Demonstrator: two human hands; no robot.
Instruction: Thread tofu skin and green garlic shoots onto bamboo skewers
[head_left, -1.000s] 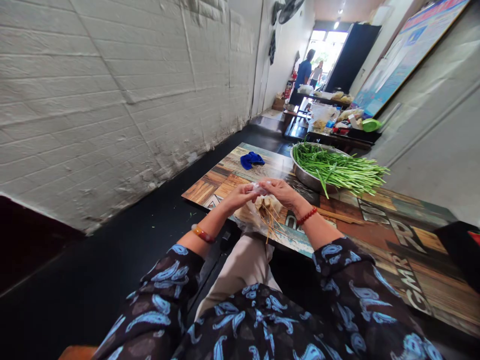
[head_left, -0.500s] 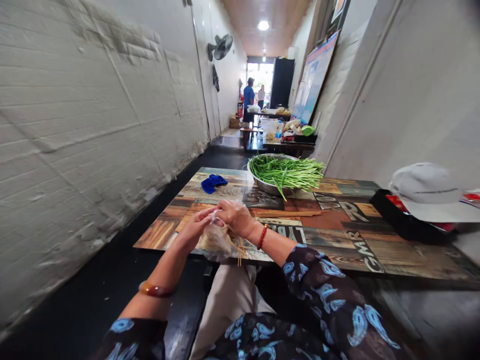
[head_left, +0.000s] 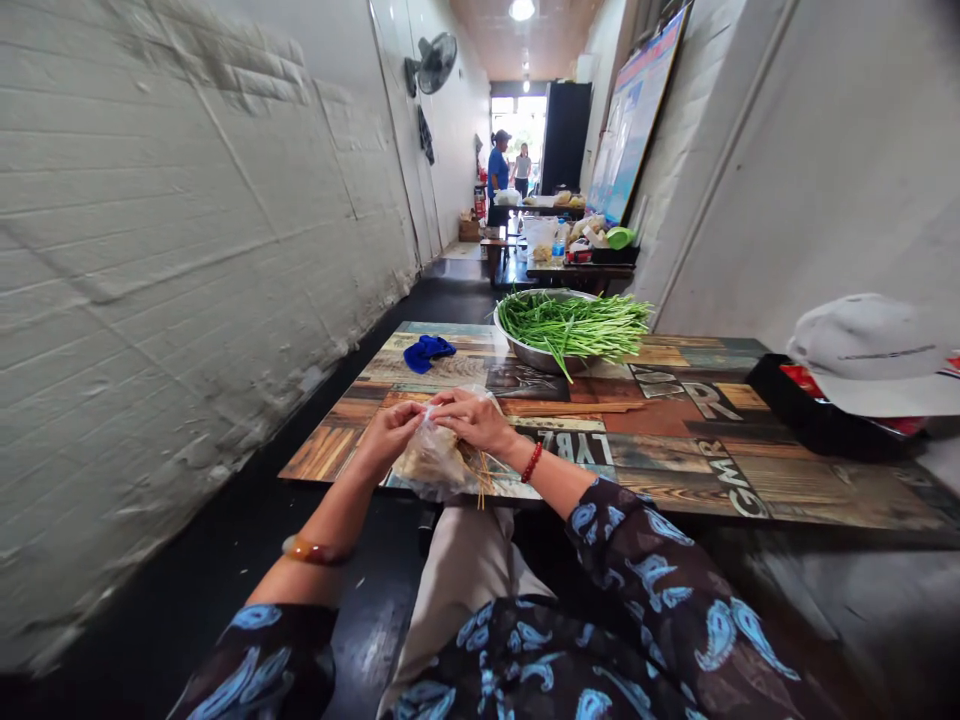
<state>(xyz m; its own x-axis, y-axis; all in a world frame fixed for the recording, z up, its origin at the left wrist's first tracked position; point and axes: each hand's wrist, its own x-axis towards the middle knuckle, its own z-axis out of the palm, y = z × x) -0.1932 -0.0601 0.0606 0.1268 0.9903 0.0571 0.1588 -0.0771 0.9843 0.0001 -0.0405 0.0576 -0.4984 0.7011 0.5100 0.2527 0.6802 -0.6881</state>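
Observation:
A clear plastic bag [head_left: 435, 462] with pale food in it lies at the table's near edge. Thin wooden skewers [head_left: 487, 478] stick out from its right side. My left hand [head_left: 391, 432] pinches the top of the bag between thumb and fingers. From the right, my right hand [head_left: 474, 418] grips the same gathered plastic, its fingertips close to the left ones. What the bag holds is blurred by the plastic, and my right palm is hidden.
On the patchwork-print table [head_left: 660, 480] stand a metal bowl [head_left: 517, 347] of long green stalks [head_left: 577, 325], a blue cloth [head_left: 429, 353] and a black tray [head_left: 817, 420] with a white cap [head_left: 870, 350]. Thin sticks [head_left: 570, 408] lie mid-table. Two people [head_left: 498, 165] stand far off near the doorway.
My hands have shifted slightly on the bag's top, the fingertips now closer together at the plastic. The head view has tilted down slightly. The bowl and cloth stay in place.

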